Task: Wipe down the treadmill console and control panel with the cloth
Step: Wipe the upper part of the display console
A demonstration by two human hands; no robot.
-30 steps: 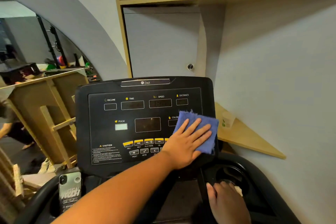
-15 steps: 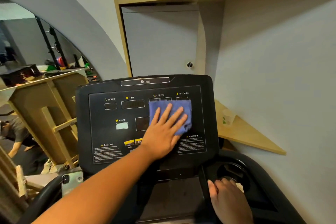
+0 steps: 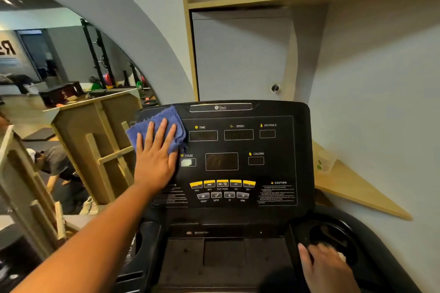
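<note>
The black treadmill console (image 3: pixel 273 145) fills the middle of the head view, with dark displays and a row of yellow buttons (image 3: pixel 222 183). A blue cloth (image 3: pixel 164 121) lies flat on the panel's upper left corner, over its leftmost display. My left hand (image 3: pixel 156 157) presses on it with the fingers spread, palm just left of the PULSE window. My right hand (image 3: pixel 326 266) rests at the lower right on the rim of the round cup holder (image 3: pixel 333 233), with something pale partly hidden under it.
A wooden corner shelf (image 3: pixel 352 188) with a clear plastic cup (image 3: pixel 327 160) juts out right of the console. A cabinet door (image 3: pixel 238 54) and upper shelf stand behind it. To the left are wooden frames (image 3: pixel 104 145) and a crouching person (image 3: pixel 54 162).
My left hand has swept the cloth from the panel's right side, across the middle, up to its upper left corner. The right hand has stayed on the cup holder.
</note>
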